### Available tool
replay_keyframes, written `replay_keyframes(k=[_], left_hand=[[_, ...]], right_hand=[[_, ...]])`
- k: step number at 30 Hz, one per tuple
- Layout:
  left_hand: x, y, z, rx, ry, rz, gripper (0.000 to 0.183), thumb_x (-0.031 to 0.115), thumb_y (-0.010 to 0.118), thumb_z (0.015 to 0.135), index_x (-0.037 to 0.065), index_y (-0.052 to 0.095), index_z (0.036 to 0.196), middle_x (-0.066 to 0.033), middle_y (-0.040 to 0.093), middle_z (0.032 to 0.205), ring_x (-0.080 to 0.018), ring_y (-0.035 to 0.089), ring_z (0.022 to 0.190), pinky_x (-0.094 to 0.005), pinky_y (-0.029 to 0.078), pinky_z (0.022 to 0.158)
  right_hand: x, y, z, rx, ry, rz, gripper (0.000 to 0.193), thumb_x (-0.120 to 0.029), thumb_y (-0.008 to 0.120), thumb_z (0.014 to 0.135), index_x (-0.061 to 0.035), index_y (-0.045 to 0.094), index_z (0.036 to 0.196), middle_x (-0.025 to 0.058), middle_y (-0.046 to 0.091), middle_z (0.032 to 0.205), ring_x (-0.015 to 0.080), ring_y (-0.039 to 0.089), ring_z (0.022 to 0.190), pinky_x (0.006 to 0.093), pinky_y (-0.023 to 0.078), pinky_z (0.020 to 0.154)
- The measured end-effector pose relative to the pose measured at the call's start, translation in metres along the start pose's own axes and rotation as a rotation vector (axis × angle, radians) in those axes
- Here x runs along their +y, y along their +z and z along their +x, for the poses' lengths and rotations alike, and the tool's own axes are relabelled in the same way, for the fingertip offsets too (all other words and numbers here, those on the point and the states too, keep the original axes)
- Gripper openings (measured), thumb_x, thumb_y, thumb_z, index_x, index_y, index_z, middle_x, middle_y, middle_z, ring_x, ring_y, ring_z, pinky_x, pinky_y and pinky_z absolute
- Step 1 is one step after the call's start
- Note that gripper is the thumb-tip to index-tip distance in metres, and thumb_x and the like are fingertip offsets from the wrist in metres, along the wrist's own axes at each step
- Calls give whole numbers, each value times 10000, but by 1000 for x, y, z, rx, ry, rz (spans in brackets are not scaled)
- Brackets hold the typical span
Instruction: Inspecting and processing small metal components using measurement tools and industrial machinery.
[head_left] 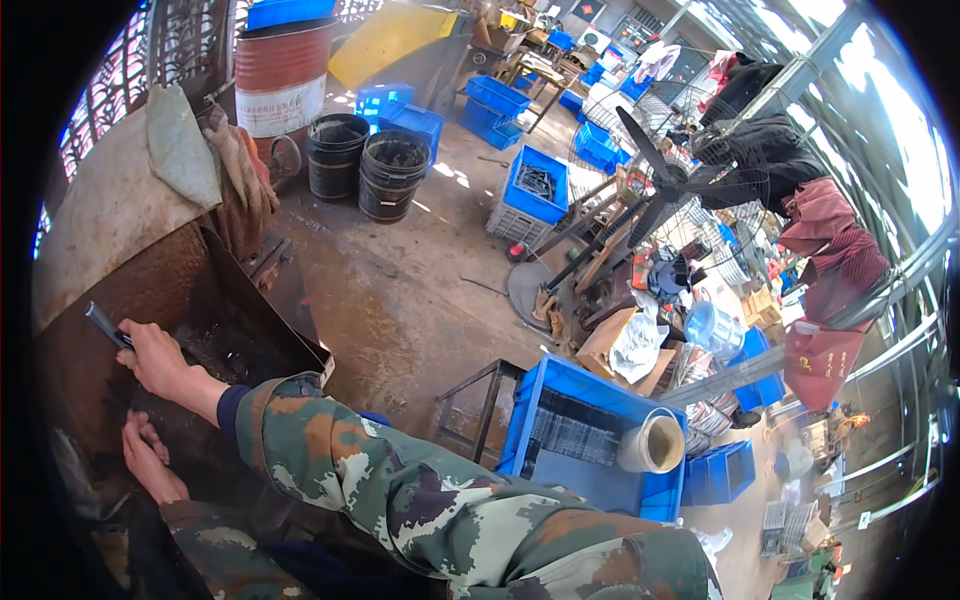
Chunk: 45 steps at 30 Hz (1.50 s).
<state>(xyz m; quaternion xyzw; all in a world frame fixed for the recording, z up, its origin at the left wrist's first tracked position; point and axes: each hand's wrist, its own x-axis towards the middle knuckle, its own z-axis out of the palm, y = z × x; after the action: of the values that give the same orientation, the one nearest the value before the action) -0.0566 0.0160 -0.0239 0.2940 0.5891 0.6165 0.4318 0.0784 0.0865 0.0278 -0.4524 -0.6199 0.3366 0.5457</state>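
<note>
My right hand (162,362) is closed around a slim grey-blue bar (103,325) with a flat end. The bar points up and to the left out of the fist, and its exact kind does not show. Just below, my left hand (150,462) has its fingers bent inward; whatever lies in them is hidden. Both hands are over a dark, rusty metal trough (270,305) with wet-looking grime inside. A stained cloth sheet (110,215) hangs over the trough's far left side.
Two black buckets (393,175) and a red-and-white drum (283,90) stand beyond the trough. To my right, a blue crate (575,470) holds a whitish bucket (652,443). A dark metal stand (490,390) sits beside it. Farther off is a large floor fan (670,180).
</note>
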Motion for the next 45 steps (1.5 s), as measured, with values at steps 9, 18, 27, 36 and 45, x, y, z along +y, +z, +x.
replay_keyframes(k=[9,18,27,36,45], left_hand=[[8,4,-3,37,-32,72,243,346,592,969,114,653,1002,80,482,739,9,321,519,-197,216,469],[14,1,-14,-81,46,96,289,319,633,941,112,678,1138,96,454,789,16,274,541,-196,171,484],[28,5,-16,-73,127,92,286,302,643,951,110,693,1157,102,458,757,11,246,482,-208,147,437],[15,-26,-6,-60,154,247,371,371,627,945,90,700,1175,37,603,908,-6,278,479,-226,173,422],[-23,-42,30,-163,359,544,420,361,593,965,5,683,1170,-64,702,928,-64,366,481,-263,273,437]], right_hand=[[-1,0,2,-1,1,-7,287,-62,710,823,0,606,1084,270,670,876,472,639,925,528,500,767],[1,4,-1,16,1,-14,280,-72,705,828,7,609,1079,276,670,891,469,635,945,523,500,777],[-13,-21,-10,13,8,-52,250,-80,702,828,21,611,1037,254,681,849,405,683,742,478,535,684],[-33,-98,-94,-541,167,47,205,-42,737,734,15,651,911,151,683,774,295,697,620,390,558,483],[13,-115,-154,-953,-442,-743,288,-190,720,695,-163,710,981,91,695,897,341,675,916,471,543,724]])
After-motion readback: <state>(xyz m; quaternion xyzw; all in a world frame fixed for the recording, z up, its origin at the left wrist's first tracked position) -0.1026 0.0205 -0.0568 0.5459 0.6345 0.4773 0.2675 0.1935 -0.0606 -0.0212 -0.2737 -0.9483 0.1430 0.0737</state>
